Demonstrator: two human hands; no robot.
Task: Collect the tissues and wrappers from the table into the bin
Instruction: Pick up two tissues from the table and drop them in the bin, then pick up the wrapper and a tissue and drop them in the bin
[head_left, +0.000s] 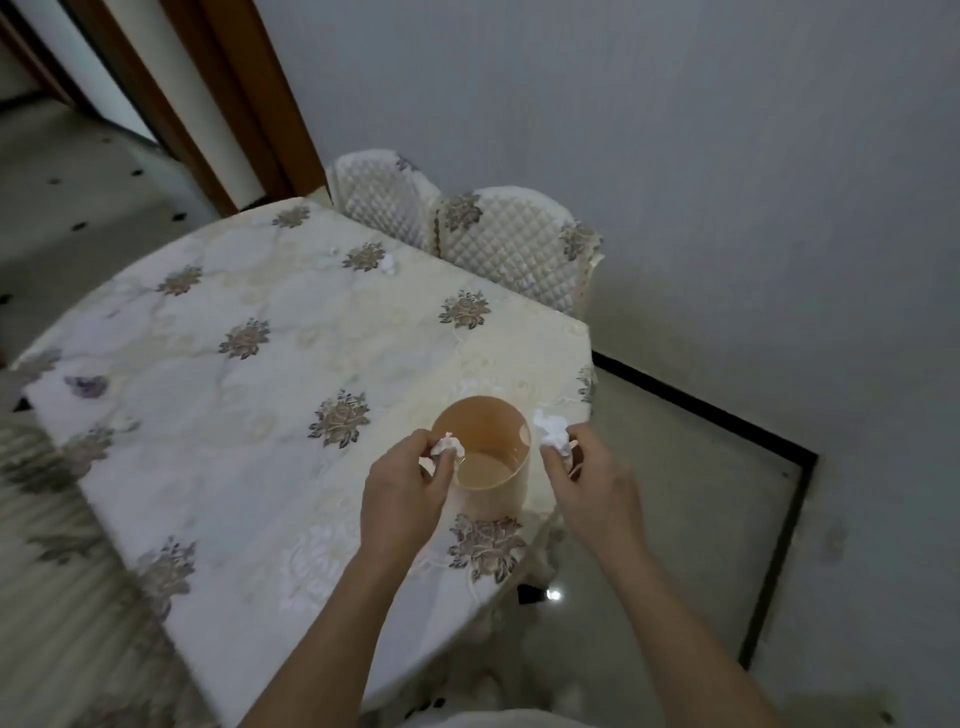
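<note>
Table (218, 332) near-left corner motion-blurred, far white scraps (388, 264) too small to identify, forearms cut off.

Home dining room. Evidence: bench (218, 332) draped in cream embroidered floral cloth; two chairs (467, 244) in matching quilted covers pushed against it; plain pale wall (675, 130); glossy tiled floor (675, 493) with dark border; wooden door frame (218, 104).

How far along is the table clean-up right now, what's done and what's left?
Nothing looks binned yet: the bin appears empty. In hand: the left hand holds a crumpled tissue at the bin's rim, and the right hand holds a second tissue just beside it. Left: dropping both in, then fetching the far tissue near the chairs; a tiny white scrap lies near it.
</note>
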